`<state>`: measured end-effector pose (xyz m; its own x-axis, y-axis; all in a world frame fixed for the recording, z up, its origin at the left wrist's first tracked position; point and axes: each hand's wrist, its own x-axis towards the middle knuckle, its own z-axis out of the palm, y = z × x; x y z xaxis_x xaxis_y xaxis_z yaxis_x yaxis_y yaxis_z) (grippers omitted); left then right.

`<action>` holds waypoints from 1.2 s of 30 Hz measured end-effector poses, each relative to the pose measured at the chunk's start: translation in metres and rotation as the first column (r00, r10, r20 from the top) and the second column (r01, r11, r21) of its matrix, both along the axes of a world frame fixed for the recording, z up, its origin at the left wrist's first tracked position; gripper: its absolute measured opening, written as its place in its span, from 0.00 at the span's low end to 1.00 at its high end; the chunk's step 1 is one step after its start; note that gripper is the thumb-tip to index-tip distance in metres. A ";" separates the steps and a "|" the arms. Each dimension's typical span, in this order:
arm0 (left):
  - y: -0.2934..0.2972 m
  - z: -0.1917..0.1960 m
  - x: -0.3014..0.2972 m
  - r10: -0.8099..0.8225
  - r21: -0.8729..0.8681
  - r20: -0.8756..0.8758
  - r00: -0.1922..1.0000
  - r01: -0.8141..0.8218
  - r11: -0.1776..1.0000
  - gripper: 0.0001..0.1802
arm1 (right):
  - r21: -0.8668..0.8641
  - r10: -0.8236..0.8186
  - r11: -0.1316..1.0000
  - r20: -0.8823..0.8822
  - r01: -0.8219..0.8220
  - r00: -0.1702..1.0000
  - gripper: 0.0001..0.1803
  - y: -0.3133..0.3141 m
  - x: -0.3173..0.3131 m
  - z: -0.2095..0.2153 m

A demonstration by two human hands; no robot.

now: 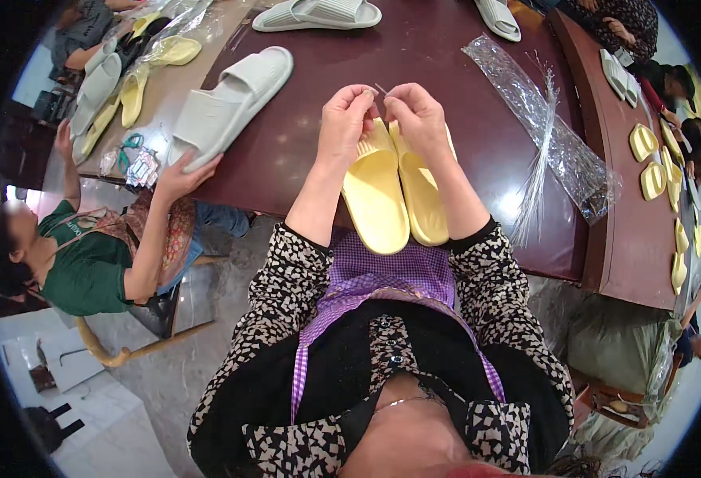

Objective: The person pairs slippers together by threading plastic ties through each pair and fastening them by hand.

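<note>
A pair of yellow slide slippers (377, 195) lies side by side at the table's near edge, soles down, with the open heels toward me. Over their toe ends, my left hand (346, 123) and my right hand (418, 115) are close together, fingertips pinched. Between them shows a short piece of a thin strand (380, 88), which both hands seem to hold. My hands and wrists hide part of the slippers' straps. To the right lies a bundle of similar thin pale strands (543, 151).
Beneath the bundle is a clear plastic sleeve (518, 84). Left of me a person in green (95, 267) touches a large grey slide slipper (235, 103). More grey slippers (319, 14) lie at the far edge. On the right ledge are several yellow slippers (644, 142).
</note>
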<state>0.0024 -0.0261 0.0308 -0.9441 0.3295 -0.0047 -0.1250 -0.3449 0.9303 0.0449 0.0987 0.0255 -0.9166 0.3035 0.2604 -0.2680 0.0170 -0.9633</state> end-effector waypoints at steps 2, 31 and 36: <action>-0.002 -0.001 -0.001 -0.040 0.023 0.030 0.999 0.040 0.999 0.05 | 0.120 -0.063 0.991 -0.025 0.066 0.998 0.03 0.001 0.000 -0.004; -0.010 -0.011 -0.013 -0.252 0.068 0.057 0.966 0.248 0.966 0.06 | 0.137 -0.054 0.989 -0.051 0.061 0.997 0.03 0.006 0.001 -0.011; -0.009 -0.017 -0.017 -0.301 0.104 0.054 0.952 0.294 0.950 0.05 | 0.080 -0.027 0.996 -0.067 0.032 0.997 0.03 0.007 0.000 -0.012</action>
<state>-0.0147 -0.0352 0.0142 -0.8015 0.5976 -0.0218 -0.2977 -0.3672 0.8812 0.0451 0.1053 0.0131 -0.8877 0.3057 0.3442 -0.3287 0.1028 -0.9388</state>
